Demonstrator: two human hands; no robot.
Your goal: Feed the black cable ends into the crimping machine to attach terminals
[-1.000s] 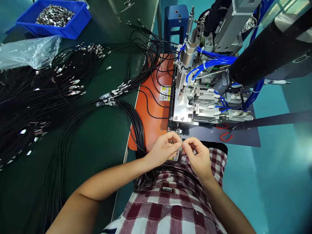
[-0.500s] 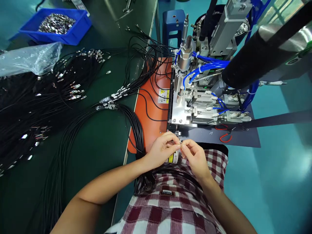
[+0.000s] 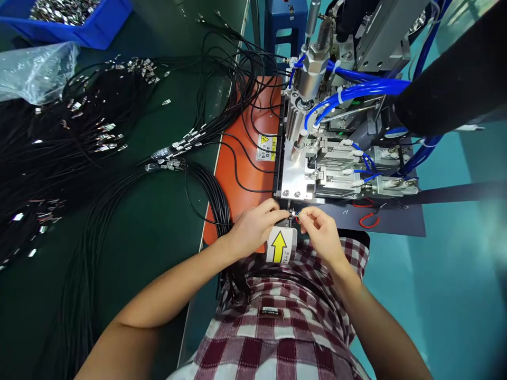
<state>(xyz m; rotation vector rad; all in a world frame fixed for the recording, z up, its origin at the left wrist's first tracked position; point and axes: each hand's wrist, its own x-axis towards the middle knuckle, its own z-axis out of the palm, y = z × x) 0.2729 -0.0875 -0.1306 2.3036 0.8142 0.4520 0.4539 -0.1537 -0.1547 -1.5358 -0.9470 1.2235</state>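
Note:
My left hand and my right hand meet at the front edge of a metal machine. Both pinch a small cable end with a metal terminal, held right at the machine's front slot. Thin coloured wire tips show between the fingertips. Just below the hands sits a white label with a yellow arrow. A bundle of black cables runs past my left wrist over the orange mat.
Piles of black cables with metal terminals cover the green bench to the left. A blue bin of metal parts and a clear plastic bag lie at the far left. Blue air hoses and a blue stool stand behind the machine.
Both hands moved forward from my lap to the machine's front slot, carrying the cable end. The yellow arrow label, hidden before, now shows below them.

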